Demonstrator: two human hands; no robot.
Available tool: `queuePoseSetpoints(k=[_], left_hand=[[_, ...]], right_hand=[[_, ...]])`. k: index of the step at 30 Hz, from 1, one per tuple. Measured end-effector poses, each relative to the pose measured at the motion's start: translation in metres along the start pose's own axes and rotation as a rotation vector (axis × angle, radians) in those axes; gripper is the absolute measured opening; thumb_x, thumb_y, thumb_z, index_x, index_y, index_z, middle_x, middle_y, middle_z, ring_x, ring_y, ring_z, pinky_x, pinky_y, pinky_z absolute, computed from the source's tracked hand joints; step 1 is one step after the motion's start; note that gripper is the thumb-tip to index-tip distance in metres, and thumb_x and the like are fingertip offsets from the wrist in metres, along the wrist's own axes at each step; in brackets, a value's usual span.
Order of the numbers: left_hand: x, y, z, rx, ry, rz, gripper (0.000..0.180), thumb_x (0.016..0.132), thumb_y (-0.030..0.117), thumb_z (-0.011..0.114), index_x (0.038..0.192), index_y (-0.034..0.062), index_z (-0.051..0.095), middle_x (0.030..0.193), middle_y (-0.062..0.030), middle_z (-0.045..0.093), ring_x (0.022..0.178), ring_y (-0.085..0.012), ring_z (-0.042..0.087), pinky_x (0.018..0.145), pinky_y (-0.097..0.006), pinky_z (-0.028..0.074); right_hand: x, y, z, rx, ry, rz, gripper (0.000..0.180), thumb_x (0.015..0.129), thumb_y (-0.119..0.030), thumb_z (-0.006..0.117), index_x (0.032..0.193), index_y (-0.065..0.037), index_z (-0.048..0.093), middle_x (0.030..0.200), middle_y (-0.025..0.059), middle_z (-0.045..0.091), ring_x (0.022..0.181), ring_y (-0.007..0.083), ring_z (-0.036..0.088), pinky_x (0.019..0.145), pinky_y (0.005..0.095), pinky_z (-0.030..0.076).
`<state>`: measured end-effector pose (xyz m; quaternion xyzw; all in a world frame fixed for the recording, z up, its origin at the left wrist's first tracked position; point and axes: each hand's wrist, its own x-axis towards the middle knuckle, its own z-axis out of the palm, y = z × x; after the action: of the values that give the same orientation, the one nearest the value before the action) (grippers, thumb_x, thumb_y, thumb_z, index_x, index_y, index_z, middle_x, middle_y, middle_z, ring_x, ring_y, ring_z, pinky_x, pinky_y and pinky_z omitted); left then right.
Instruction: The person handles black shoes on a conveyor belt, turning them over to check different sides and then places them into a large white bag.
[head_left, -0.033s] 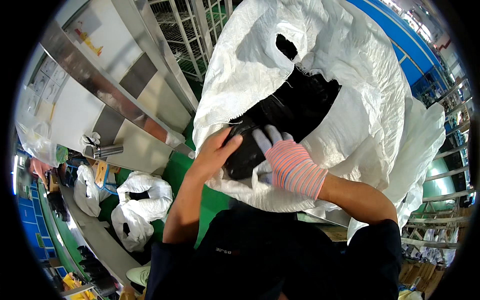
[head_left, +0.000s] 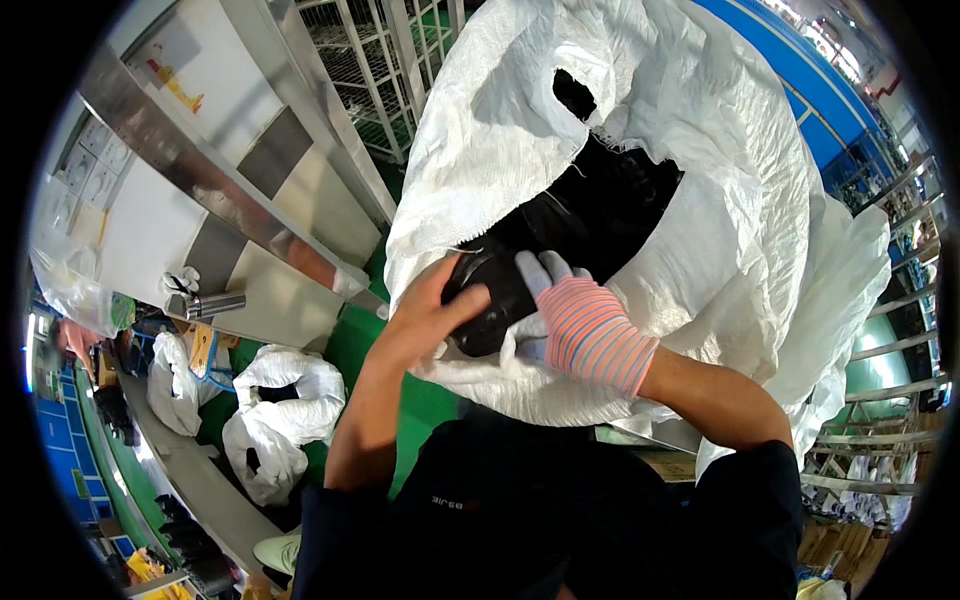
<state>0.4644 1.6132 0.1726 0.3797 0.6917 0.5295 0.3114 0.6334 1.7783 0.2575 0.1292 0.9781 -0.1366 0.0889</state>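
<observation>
- The bare left hand (head_left: 425,318) has its grip clamped on a black shiny object (head_left: 492,298) at the sack's mouth.
- The right hand (head_left: 572,318), in a striped glove, presses the same object with its fingers (head_left: 535,270) closed against it.
- The big white sack (head_left: 690,180) holds more dark items (head_left: 615,200).
- Smaller white bags (head_left: 275,400) lie on the green floor (head_left: 345,345), below left.

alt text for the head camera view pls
A person's bare left hand and striped-gloved right hand grip a black object at the mouth of a large white woven sack. Smaller white sacks lie on the green floor below.
</observation>
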Motion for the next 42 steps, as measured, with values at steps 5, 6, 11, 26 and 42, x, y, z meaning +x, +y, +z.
queuePoseSetpoints(k=[5,6,11,26,42], left_hand=[[-0.022,0.025,0.023,0.320,0.042,0.132,0.121,0.064,0.037,0.098,0.161,0.0081,0.033,0.156,-0.0224,0.046,0.148,-0.0318,0.041,0.120,-0.041,0.035],[-0.022,0.021,0.025,0.307,0.088,0.128,0.112,0.065,0.033,0.097,0.158,0.0072,0.040,0.153,-0.0211,0.050,0.142,-0.0324,0.048,0.117,-0.040,0.039],[-0.001,0.017,0.010,0.040,0.074,0.022,0.081,0.070,0.013,0.091,0.143,0.0041,0.057,0.139,-0.0124,0.061,0.127,-0.0227,0.058,0.110,-0.033,0.044],[0.002,0.171,0.081,0.946,-0.469,0.565,0.072,0.077,0.015,0.074,0.147,0.0173,0.054,0.083,-0.0194,0.060,0.059,-0.0340,0.064,0.049,-0.044,0.048],[0.063,0.165,0.046,0.892,-0.977,0.264,0.092,0.071,0.017,0.074,0.152,-0.0077,0.038,0.095,-0.0262,0.073,0.092,-0.0439,0.071,0.084,-0.049,0.057]], right_hand=[[0.015,0.029,0.032,0.045,0.134,0.010,0.077,0.088,-0.035,0.073,0.147,0.003,0.044,0.138,0.0260,0.056,0.116,0.0409,0.062,0.096,0.0470,0.055],[0.013,0.022,0.028,-0.001,0.146,-0.036,0.075,0.088,-0.034,0.073,0.147,0.002,0.045,0.137,0.0252,0.057,0.115,0.0410,0.062,0.096,0.0470,0.054],[0.003,0.032,0.018,0.143,0.183,-0.081,0.066,0.087,-0.037,0.075,0.140,-0.002,0.055,0.125,0.0231,0.065,0.113,0.0401,0.063,0.097,0.0463,0.053],[-0.187,0.060,-0.102,-0.314,-0.103,0.281,0.056,0.087,-0.049,0.074,0.119,-0.004,0.068,0.077,0.0174,0.071,0.073,0.0362,0.071,0.065,0.0465,0.056],[-0.112,0.076,-0.048,-0.524,0.007,-0.392,0.018,0.079,-0.021,0.063,0.082,-0.004,0.065,0.083,0.0120,0.066,0.090,0.0306,0.063,0.083,0.0450,0.051]])
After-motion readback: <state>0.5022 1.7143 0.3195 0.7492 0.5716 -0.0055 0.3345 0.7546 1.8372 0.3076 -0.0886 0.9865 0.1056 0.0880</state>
